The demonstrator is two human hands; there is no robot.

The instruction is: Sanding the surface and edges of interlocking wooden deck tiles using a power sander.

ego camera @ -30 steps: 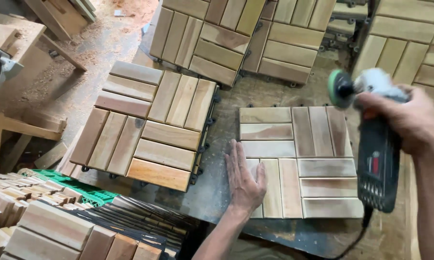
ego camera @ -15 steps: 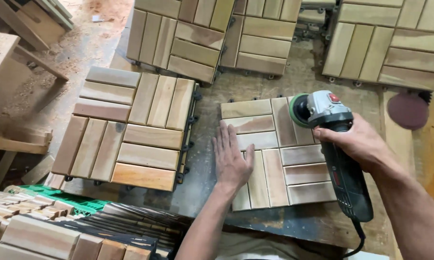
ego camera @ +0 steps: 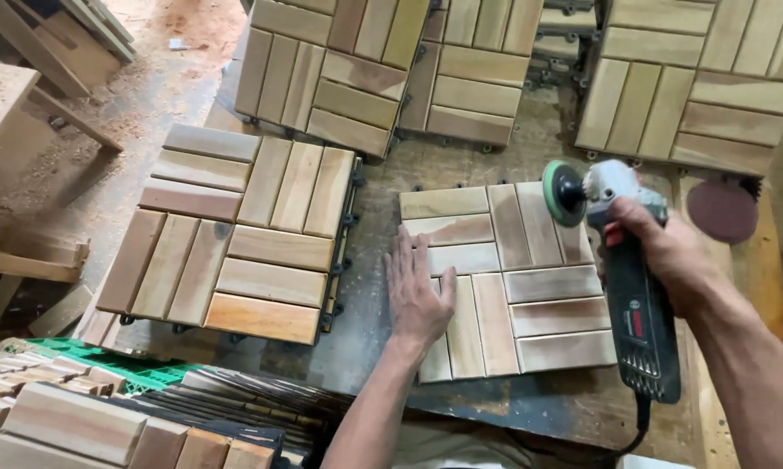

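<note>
A square wooden deck tile (ego camera: 530,287) of short slats lies flat on the dusty workbench (ego camera: 370,287) in front of me. My left hand (ego camera: 416,291) presses palm-down on its left edge, fingers spread. My right hand (ego camera: 661,252) grips a black and grey angle grinder (ego camera: 626,287). Its round sanding disc (ego camera: 563,193) is tilted on edge over the tile's upper right slats. The cord runs off the tool's near end.
A stack of similar tiles (ego camera: 235,234) sits to the left, more tiles (ego camera: 391,69) at the back, another (ego camera: 704,78) at the back right. A loose reddish sanding disc (ego camera: 721,210) lies at right. Slat bundles (ego camera: 70,426) and a green plastic grid (ego camera: 131,369) lie near left.
My right hand has brought the grinder down from the right and over the tile's upper right slats. My left hand has stayed pressed on the tile's left edge.
</note>
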